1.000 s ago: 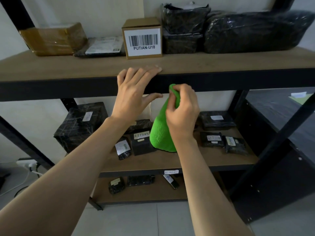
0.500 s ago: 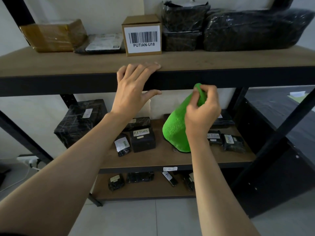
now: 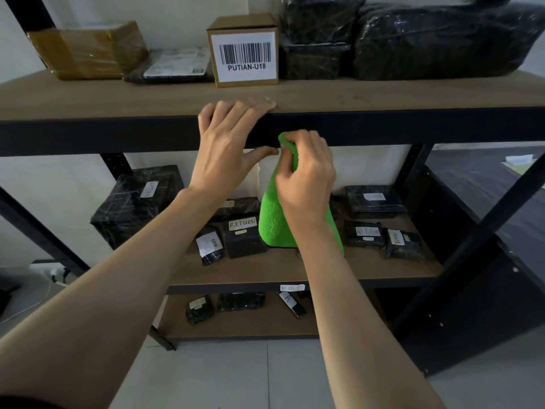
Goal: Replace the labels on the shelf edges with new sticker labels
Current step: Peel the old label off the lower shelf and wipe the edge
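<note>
Nearest us, the right hand (image 3: 305,175) is pinched tight on a green cloth (image 3: 275,222), its bunched tip pressed up at the dark front edge of the top shelf (image 3: 413,128), most likely wiping the strip clean so a fresh sticker grips. Just beside it, the left hand (image 3: 227,146) lies open and flat, fingers hooked over that edge, probably steadying. No label shows on this edge. Further down and back, 1 white label (image 3: 292,287) sits on the lower shelf edge, not yet replaced. Up behind, a barcode box (image 3: 244,51) waits.
</note>
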A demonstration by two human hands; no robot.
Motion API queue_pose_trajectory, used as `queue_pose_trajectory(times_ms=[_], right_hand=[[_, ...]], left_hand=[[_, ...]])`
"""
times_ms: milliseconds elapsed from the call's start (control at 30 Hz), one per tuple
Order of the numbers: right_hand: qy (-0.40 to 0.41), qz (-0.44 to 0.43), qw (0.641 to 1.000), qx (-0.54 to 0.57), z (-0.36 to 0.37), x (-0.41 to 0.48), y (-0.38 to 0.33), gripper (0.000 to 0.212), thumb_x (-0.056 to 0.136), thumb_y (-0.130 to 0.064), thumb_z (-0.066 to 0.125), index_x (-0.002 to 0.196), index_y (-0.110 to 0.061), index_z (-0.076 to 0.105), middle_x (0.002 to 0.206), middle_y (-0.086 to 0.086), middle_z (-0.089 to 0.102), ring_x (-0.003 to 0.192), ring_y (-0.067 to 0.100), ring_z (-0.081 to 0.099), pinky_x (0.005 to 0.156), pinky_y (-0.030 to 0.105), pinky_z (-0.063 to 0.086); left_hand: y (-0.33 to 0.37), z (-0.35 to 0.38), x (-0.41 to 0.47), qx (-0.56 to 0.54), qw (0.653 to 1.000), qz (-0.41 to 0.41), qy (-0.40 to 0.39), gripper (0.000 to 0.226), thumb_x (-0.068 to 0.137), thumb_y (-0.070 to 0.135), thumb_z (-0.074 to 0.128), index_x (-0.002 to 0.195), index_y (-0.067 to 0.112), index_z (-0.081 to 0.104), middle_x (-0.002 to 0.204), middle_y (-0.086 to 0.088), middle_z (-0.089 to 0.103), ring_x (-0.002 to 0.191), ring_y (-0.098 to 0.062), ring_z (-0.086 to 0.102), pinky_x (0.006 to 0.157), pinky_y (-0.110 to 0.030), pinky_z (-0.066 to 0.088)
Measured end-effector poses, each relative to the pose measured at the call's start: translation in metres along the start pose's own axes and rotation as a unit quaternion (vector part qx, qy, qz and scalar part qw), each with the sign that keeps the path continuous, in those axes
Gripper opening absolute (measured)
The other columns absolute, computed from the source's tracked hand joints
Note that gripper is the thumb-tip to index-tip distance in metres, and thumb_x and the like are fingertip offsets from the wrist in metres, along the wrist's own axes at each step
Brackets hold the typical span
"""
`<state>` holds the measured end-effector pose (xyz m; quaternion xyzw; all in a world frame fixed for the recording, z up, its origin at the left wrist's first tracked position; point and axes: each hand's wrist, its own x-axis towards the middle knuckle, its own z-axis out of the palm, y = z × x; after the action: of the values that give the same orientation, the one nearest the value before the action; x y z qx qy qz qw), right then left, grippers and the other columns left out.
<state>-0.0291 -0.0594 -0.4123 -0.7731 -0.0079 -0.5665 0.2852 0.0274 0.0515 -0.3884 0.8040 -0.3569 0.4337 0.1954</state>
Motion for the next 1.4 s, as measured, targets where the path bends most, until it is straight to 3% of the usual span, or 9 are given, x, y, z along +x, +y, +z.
queue_pose_trajectory(times_ms=[400,567,733,867,967,1067,1233,1300,1400], right_hand=[[-0.007,0.005,1.0,-0.03,-0.006,0.004,0.011,0.012,0.073,0.007,0.062,0.082,0.006,0.054,0.075,0.018,0.059,0.069,0.032,0.058,0.063,0.037,0.047],[0.075,0.137,0.988,-0.017,-0.025,0.005,0.031,0.009,0.082,-0.003,0.06,0.084,0.004,0.055,0.076,0.014,0.062,0.069,0.026,0.059,0.064,0.018,0.036],[0.107,0.155,0.982,0.029,-0.043,-0.004,0.034,0.01,0.084,-0.005,0.059,0.082,0.004,0.056,0.073,0.012,0.06,0.064,0.022,0.056,0.061,0.025,0.044],[0.104,0.159,0.981,0.036,-0.046,0.009,0.038,0.009,0.088,-0.006,0.059,0.089,0.003,0.059,0.083,0.011,0.064,0.075,0.023,0.061,0.069,0.029,0.05],[0.068,0.104,0.992,0.011,-0.043,0.016,0.039,0.009,0.088,-0.004,0.059,0.09,0.004,0.06,0.085,0.013,0.063,0.077,0.024,0.06,0.071,0.033,0.048],[0.042,0.064,0.997,-0.015,-0.039,0.02,0.04,0.006,0.087,-0.002,0.059,0.087,0.004,0.06,0.082,0.013,0.062,0.075,0.025,0.058,0.069,0.035,0.048],[0.071,0.071,0.994,-0.044,-0.038,0.024,0.043,0.007,0.086,-0.001,0.058,0.086,0.006,0.058,0.079,0.015,0.062,0.073,0.027,0.059,0.069,0.038,0.049],[0.093,0.106,0.989,-0.042,-0.037,0.025,0.043,0.008,0.086,-0.002,0.058,0.086,0.006,0.058,0.079,0.015,0.062,0.072,0.026,0.059,0.07,0.031,0.047],[0.155,0.214,0.964,-0.022,-0.046,0.032,0.055,0.009,0.087,-0.005,0.058,0.088,0.004,0.058,0.082,0.014,0.064,0.074,0.019,0.057,0.068,0.006,0.036]], left_hand=[[-0.003,0.002,0.0,0.007,1.0,0.01,0.003,0.055,0.08,0.042,0.069,0.125,0.012,0.058,0.124,0.001,0.06,0.109,-0.023,0.053,0.097,-0.035,0.027],[0.0,-0.001,0.0,0.011,1.0,0.002,-0.003,0.057,0.077,0.042,0.07,0.124,0.012,0.059,0.121,0.001,0.061,0.107,-0.025,0.055,0.098,-0.033,0.025],[0.004,-0.004,0.001,0.022,1.0,-0.002,-0.014,0.062,0.077,0.052,0.067,0.125,0.015,0.058,0.119,0.0,0.061,0.105,-0.026,0.054,0.097,-0.034,0.025],[0.024,0.005,0.007,0.053,0.999,-0.007,0.004,0.066,0.081,0.069,0.052,0.127,0.023,0.057,0.123,0.006,0.06,0.108,-0.021,0.054,0.096,-0.039,0.027],[0.033,0.016,0.015,0.058,0.998,0.018,0.003,0.06,0.082,0.062,0.056,0.126,0.021,0.058,0.127,0.008,0.059,0.114,-0.018,0.055,0.096,-0.036,0.025],[0.032,0.023,0.019,0.047,0.998,0.026,0.012,0.056,0.082,0.058,0.059,0.122,0.019,0.061,0.123,0.007,0.062,0.108,-0.02,0.058,0.093,-0.035,0.026],[0.029,0.027,0.019,0.045,0.998,0.022,0.022,0.055,0.082,0.059,0.058,0.12,0.02,0.061,0.119,0.008,0.064,0.104,-0.02,0.057,0.091,-0.034,0.026],[0.03,0.027,0.02,0.047,0.998,0.024,0.025,0.054,0.082,0.059,0.059,0.12,0.02,0.061,0.119,0.009,0.063,0.103,-0.018,0.055,0.09,-0.033,0.026],[0.031,0.027,0.019,0.047,0.998,0.023,0.024,0.054,0.082,0.058,0.059,0.12,0.02,0.062,0.12,0.009,0.063,0.103,-0.018,0.056,0.09,-0.033,0.026]])
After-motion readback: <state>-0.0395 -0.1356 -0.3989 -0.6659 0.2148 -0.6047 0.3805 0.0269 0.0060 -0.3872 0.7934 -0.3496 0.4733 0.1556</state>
